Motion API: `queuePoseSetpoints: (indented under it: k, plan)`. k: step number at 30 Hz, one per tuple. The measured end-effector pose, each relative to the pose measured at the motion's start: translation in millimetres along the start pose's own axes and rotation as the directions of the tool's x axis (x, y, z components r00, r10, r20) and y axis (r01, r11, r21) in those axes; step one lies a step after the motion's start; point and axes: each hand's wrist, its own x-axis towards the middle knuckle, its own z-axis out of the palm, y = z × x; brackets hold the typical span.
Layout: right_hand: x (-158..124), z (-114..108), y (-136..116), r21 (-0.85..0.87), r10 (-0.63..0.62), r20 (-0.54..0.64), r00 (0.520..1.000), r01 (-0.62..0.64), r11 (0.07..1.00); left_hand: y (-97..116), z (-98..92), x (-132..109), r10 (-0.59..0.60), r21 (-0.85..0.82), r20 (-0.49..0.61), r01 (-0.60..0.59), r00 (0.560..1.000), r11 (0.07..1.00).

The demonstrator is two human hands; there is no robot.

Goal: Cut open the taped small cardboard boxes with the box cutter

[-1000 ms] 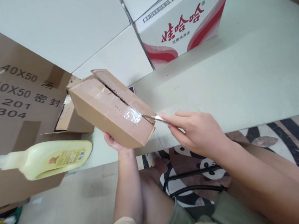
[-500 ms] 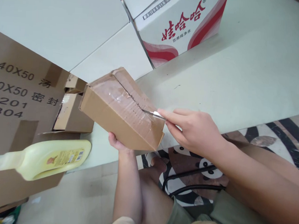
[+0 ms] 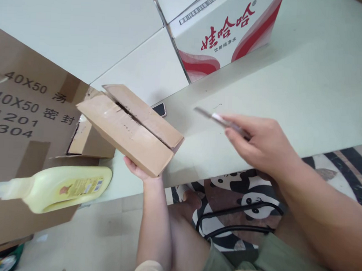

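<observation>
My left hand [image 3: 137, 169] supports a brown cardboard box [image 3: 132, 134] from below, its fingers mostly hidden beneath it. The box is tilted. A slit runs along its taped top, and the two flaps stand slightly apart with a dark gap between them. To the right, my right hand [image 3: 257, 142] is closed around the handle of a small knife [image 3: 211, 114]. Its thin blade points left toward the box, apart from it and a little blurred.
A yellow pump bottle [image 3: 70, 188] lies on the left, near a big printed carton [image 3: 18, 142] and a smaller box [image 3: 99, 142]. A phone-like device [image 3: 160, 109] rests on the pale table [image 3: 309, 94] behind the held box. A white-and-red carton [image 3: 226, 44] stands at the back.
The knife has left the slit and moved right and up with my right hand. The held box has shifted left and turned, its flaps parting. The phone-like device has come into view.
</observation>
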Motion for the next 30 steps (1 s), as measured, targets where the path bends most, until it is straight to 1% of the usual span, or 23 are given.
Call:
queuePoseSetpoints:
  k: [1,2,3,5,7,9,11,12,13,14,15,16,18,20,22,25,26,28,30]
  plan:
    - [3,2,12,-0.074,0.068,-0.082,0.994,-0.074,0.995,0,-0.2,1,-0.031,-0.015,0.009,0.031,0.999,0.999]
    - [5,6,26,-0.149,0.118,-0.138,0.983,-0.139,0.979,-1,-0.1,2,-0.057,-0.023,0.009,0.057,0.998,0.998]
    - [7,11,39,-0.221,0.150,-0.154,0.977,-0.182,0.958,-2,0.1,2,-0.089,-0.027,0.004,0.089,0.996,0.996]
    - [9,23,62,-0.342,0.196,-0.137,0.971,-0.232,0.911,-5,0.7,2,-0.160,-0.035,-0.014,0.159,0.987,0.987]
    - [9,32,73,-0.387,0.189,-0.125,0.974,-0.224,0.895,-9,1.5,1,-0.223,-0.063,-0.046,0.219,0.974,0.974]
    - [8,39,69,-0.302,0.136,-0.058,0.989,-0.147,0.942,-14,2.7,-2,-0.264,-0.102,-0.074,0.256,0.962,0.961]
    - [5,45,54,-0.104,0.055,0.092,0.994,-0.045,0.994,-20,4.3,-5,-0.294,-0.139,-0.101,0.279,0.950,0.950]
    - [3,49,46,0.012,0.016,0.185,0.983,-0.018,1.000,-24,4.9,-6,-0.313,-0.156,-0.111,0.294,0.943,0.943]
    - [0,54,38,0.129,-0.022,0.280,0.960,-0.015,0.992,-28,5.2,-8,-0.333,-0.166,-0.121,0.312,0.935,0.935]
    - [-3,60,31,0.240,-0.053,0.359,0.932,-0.037,0.970,-32,4.8,-9,-0.354,-0.167,-0.131,0.332,0.926,0.928]
    - [-5,67,25,0.340,-0.079,0.411,0.908,-0.073,0.938,-35,3.8,-11,-0.375,-0.155,-0.137,0.354,0.917,0.922]
    - [-7,74,22,0.426,-0.088,0.433,0.897,-0.118,0.897,-39,2.0,-12,-0.396,-0.128,-0.137,0.381,0.908,0.916]
    - [-10,87,19,0.549,-0.055,0.435,0.899,-0.217,0.807,-45,-3.1,-16,-0.432,-0.054,-0.127,0.428,0.893,0.902]
    - [-10,96,20,0.627,-0.005,0.434,0.901,-0.298,0.720,-48,-8.2,-19,-0.444,0.001,-0.116,0.448,0.888,0.894]
    - [-9,101,23,0.677,0.037,0.431,0.902,-0.350,0.647,-48,-10.5,-21,-0.437,0.017,-0.118,0.442,0.892,0.897]
    - [-8,100,26,0.728,0.139,0.428,0.893,-0.432,0.532,-45,-5.8,-22,-0.425,0.000,-0.143,0.429,0.894,0.903]
    - [-8,98,26,0.751,0.178,0.427,0.887,-0.457,0.476,-45,-2.5,-22,-0.426,-0.007,-0.150,0.430,0.892,0.903]
    - [-9,93,24,0.816,0.232,0.425,0.875,-0.481,0.322,-47,4.7,-24,-0.440,-0.016,-0.142,0.442,0.887,0.897]
    - [-10,88,19,0.853,0.224,0.459,0.860,-0.497,0.158,-52,9.2,-27,-0.463,-0.004,-0.081,0.464,0.883,0.886]
